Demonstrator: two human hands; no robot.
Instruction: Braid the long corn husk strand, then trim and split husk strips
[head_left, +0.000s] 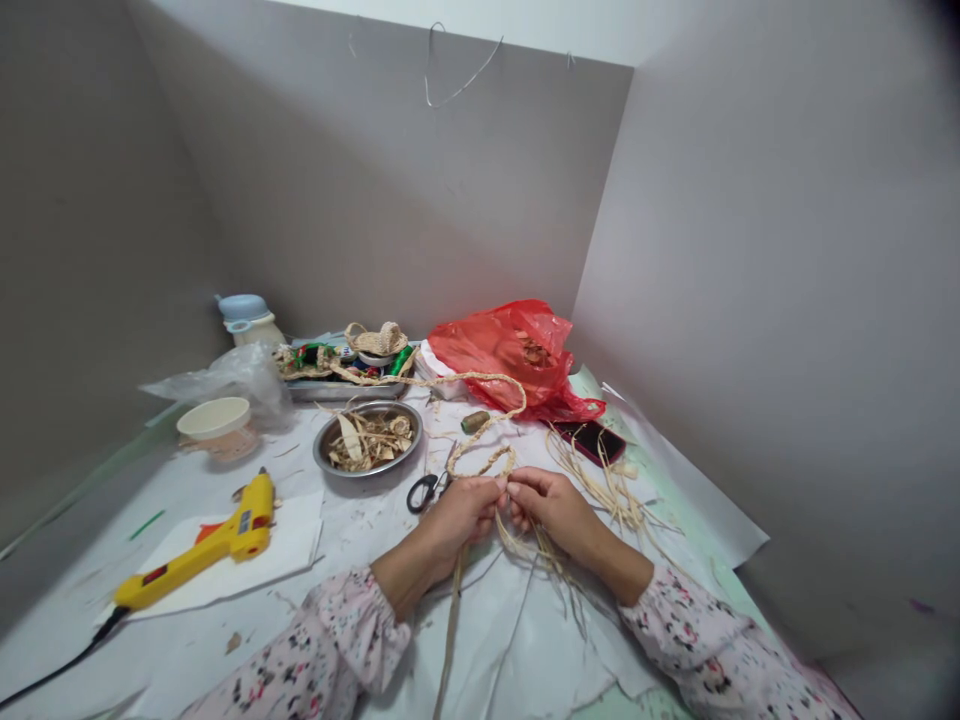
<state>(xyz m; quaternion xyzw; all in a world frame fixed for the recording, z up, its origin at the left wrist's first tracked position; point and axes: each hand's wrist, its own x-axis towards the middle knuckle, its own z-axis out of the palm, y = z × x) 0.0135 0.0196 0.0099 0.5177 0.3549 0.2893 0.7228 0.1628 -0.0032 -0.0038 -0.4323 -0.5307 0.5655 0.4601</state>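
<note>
A pale straw braid (514,395) runs from the tray at the back, curves near the red bag and loops down to my fingers. My left hand (469,510) pinches the braid's near end. Close against it, my right hand (551,505) is closed on the straw strands at the same spot. Loose straw strands (555,570) hang below both hands over the white paper. Just left of my left hand lie scissors (424,493) with black handles, partly hidden. A small spool of brownish thread (475,422) rests beyond the hands.
On the left, a yellow glue gun (202,545) lies on white paper. A metal bowl (324,450) holds straw scraps. Behind are a cup (214,420), a tray (315,390), and a red plastic bag (495,350). A phone (600,442) and straw strands (622,505) lie right.
</note>
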